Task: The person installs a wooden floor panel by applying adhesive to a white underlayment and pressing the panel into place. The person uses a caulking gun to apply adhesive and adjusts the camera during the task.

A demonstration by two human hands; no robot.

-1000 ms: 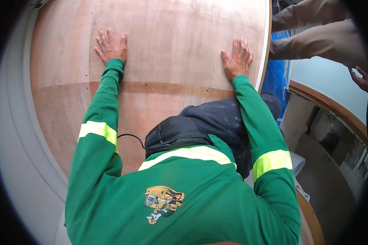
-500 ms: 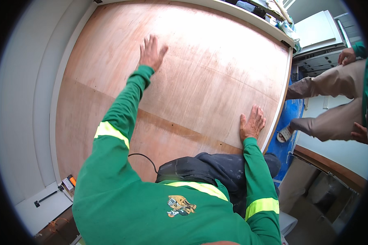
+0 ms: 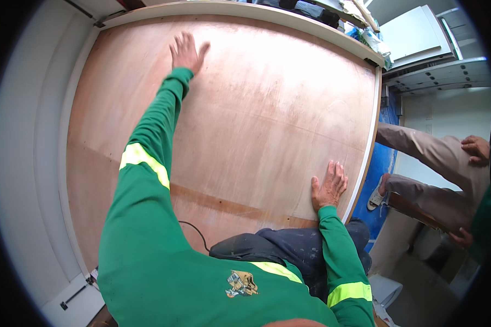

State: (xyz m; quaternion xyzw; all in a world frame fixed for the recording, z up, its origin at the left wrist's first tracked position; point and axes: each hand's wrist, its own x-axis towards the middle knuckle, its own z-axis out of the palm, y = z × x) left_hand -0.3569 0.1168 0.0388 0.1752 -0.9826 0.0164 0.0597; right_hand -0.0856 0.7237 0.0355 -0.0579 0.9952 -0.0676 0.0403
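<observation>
A large plywood sheet lies inside a raised white frame, and I kneel or sit on its near part. My left hand, arm stretched far out, has its fingers spread over the far left of the plywood. Its fingertips are slightly blurred. Nearer and to the right, my right hand rests flat on the sheet close to the frame's right edge, fingers extended. Neither hand holds anything. A darker brown strip with small dark spots crosses the plywood in front of my knees.
A black cable curves over the plywood beside my leg. On the right, a person in beige trousers stands or sits on blue floor covering. Clutter lies beyond the far right corner. A white wall rises at left.
My left hand has reached farther forward and left across the plywood. My right hand stays near the right edge. The view has shifted, and the other person's hand and legs have moved.
</observation>
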